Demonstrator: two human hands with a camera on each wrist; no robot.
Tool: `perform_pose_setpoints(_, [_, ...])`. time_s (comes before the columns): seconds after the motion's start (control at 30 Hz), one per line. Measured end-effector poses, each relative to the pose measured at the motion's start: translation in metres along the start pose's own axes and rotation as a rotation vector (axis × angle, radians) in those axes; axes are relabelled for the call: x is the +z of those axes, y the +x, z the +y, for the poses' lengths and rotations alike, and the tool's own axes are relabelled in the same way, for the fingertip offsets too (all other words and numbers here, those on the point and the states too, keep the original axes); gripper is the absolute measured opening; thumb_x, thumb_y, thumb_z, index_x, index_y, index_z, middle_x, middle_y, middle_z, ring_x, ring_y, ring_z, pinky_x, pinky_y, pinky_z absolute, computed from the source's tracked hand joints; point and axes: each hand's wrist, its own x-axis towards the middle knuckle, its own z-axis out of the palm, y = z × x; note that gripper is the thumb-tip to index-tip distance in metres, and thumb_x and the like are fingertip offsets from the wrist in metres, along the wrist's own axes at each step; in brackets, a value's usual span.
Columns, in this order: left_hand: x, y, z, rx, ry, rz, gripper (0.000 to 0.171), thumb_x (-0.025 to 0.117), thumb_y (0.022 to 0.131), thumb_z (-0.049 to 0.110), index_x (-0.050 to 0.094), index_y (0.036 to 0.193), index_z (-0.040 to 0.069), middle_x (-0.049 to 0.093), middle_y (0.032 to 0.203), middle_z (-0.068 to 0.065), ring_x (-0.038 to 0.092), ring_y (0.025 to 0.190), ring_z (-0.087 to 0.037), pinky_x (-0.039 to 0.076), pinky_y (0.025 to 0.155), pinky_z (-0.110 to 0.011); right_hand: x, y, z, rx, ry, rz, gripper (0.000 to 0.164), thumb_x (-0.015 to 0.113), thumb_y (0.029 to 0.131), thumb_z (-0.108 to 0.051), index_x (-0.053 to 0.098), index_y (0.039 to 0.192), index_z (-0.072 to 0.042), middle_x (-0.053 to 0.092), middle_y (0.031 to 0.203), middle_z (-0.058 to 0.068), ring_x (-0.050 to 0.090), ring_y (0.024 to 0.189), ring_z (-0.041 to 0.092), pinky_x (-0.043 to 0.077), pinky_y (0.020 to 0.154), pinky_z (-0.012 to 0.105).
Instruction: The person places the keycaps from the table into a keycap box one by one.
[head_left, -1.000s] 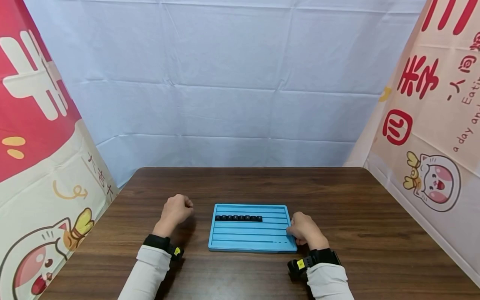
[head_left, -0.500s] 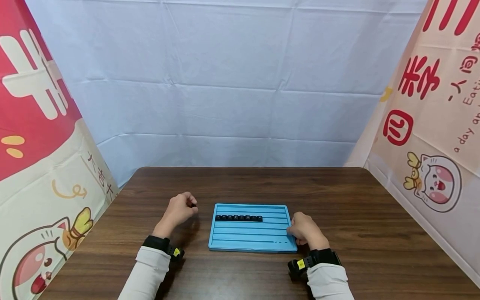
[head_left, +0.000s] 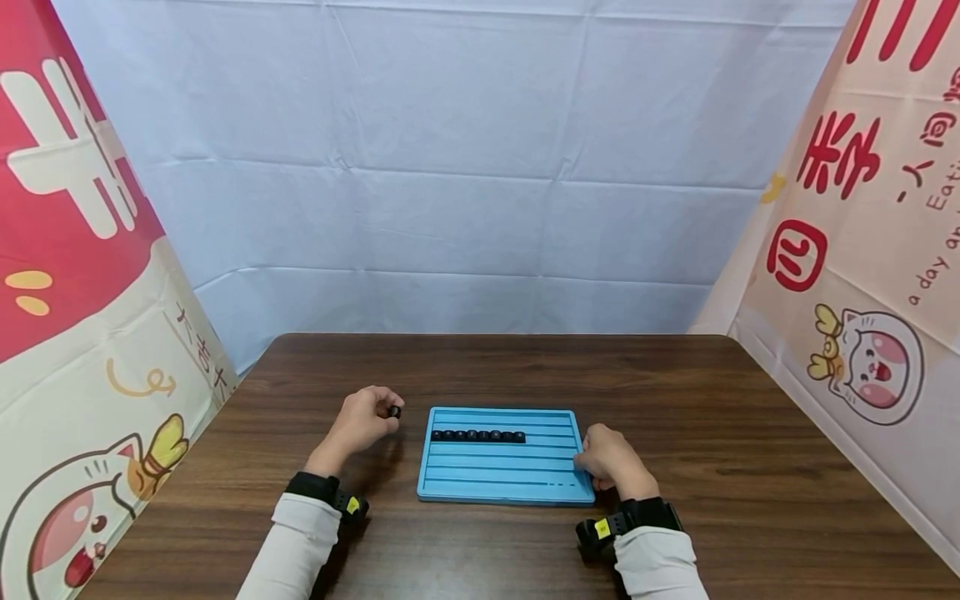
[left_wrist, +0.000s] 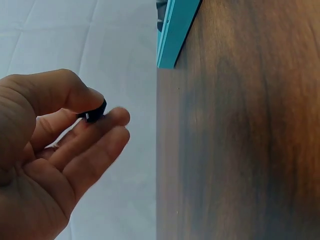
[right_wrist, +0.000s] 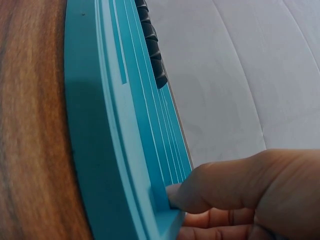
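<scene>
A light-blue ridged tray lies on the table, with a row of black keycaps along one of its upper channels, starting from the left side. Left of the tray, my left hand pinches a single black keycap above the tabletop. In the left wrist view this keycap sits between thumb and fingertips, partly covered by the thumb. My right hand grips the tray's right edge. The right wrist view shows its thumb over the rim, other fingers below the thumb at the outside.
The dark wooden table reaches back to a pale cloth backdrop. Printed cloths hang at the left and right. Both wrists wear black bands with cameras.
My left hand has turned and shifted slightly right towards the tray, its fingers opening out so that the pinched keycap comes into sight. The right hand and tray stay in place.
</scene>
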Motion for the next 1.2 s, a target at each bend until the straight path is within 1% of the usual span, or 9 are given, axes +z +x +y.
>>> perform_pose_setpoints(0.1, [0.001,0.0,-0.001,0.018,-0.005,0.009,0.02,0.068,0.079,-0.004,0.067,0.098,0.003,0.061,0.088,-0.001,0.058,0.081,-0.017,0.049,0.069,-0.035,0.0,0.0,0.0,-0.001,0.007,0.003,0.036,0.06,0.083,0.0,0.039,0.056,-0.009,0.04,0.049,0.004,0.053,0.044,0.02,0.045,0.042,0.029])
perform_pose_setpoints(0.23, [0.001,0.0,-0.001,0.017,-0.026,0.01,0.019,0.069,0.079,-0.003,0.067,0.097,0.003,0.061,0.086,0.0,0.06,0.079,-0.016,0.05,0.068,-0.033,0.0,-0.001,0.0,-0.006,0.013,0.006,0.036,0.06,0.083,0.001,0.039,0.056,-0.01,0.038,0.049,0.003,0.053,0.043,0.02,0.044,0.042,0.029])
perform_pose_setpoints(0.4, [0.001,-0.001,0.002,0.021,-0.041,0.005,0.019,0.07,0.079,-0.003,0.067,0.097,0.003,0.061,0.085,0.0,0.061,0.078,-0.015,0.051,0.067,-0.033,0.0,-0.001,0.001,-0.009,0.015,0.003,0.035,0.06,0.083,0.001,0.039,0.056,-0.009,0.039,0.049,0.004,0.053,0.044,0.02,0.045,0.042,0.03])
perform_pose_setpoints(0.6, [0.001,-0.002,0.004,0.015,-0.046,0.007,0.019,0.071,0.078,-0.003,0.067,0.096,0.004,0.061,0.085,0.0,0.062,0.078,-0.015,0.051,0.067,-0.032,-0.001,-0.002,0.0,-0.002,0.011,-0.003,0.034,0.061,0.083,0.0,0.041,0.057,-0.008,0.042,0.051,0.005,0.053,0.044,0.02,0.046,0.043,0.03])
perform_pose_setpoints(0.8, [0.001,-0.002,0.005,0.014,-0.032,0.023,0.02,0.071,0.078,-0.004,0.069,0.096,0.003,0.063,0.084,-0.001,0.063,0.078,-0.016,0.052,0.067,-0.032,-0.002,-0.003,-0.001,-0.009,0.014,-0.004,0.035,0.06,0.083,0.0,0.04,0.057,-0.008,0.04,0.05,0.005,0.053,0.044,0.021,0.045,0.042,0.029])
perform_pose_setpoints(0.93, [0.002,-0.003,0.006,0.008,-0.014,0.031,0.018,0.072,0.077,-0.002,0.071,0.094,0.005,0.064,0.084,0.0,0.063,0.077,-0.015,0.052,0.067,-0.032,-0.001,-0.004,-0.001,-0.012,0.017,-0.005,0.037,0.06,0.084,0.0,0.038,0.055,-0.009,0.038,0.049,0.004,0.053,0.044,0.021,0.044,0.042,0.029])
perform_pose_setpoints(1.07, [0.003,-0.003,0.008,0.028,0.018,0.042,0.017,0.074,0.077,0.0,0.071,0.092,0.008,0.062,0.086,0.0,0.059,0.077,-0.015,0.05,0.067,-0.033,-0.002,-0.004,-0.002,-0.012,0.012,-0.007,0.036,0.06,0.084,0.0,0.039,0.056,-0.009,0.041,0.05,0.005,0.053,0.045,0.021,0.044,0.043,0.029])
perform_pose_setpoints(1.2, [0.004,-0.003,0.012,0.033,0.013,0.028,0.016,0.074,0.077,0.001,0.07,0.09,0.009,0.06,0.082,0.001,0.058,0.074,-0.014,0.049,0.065,-0.033,-0.003,-0.004,-0.002,-0.01,0.008,-0.006,0.033,0.06,0.084,0.0,0.04,0.058,-0.008,0.043,0.051,0.006,0.053,0.045,0.021,0.044,0.043,0.029])
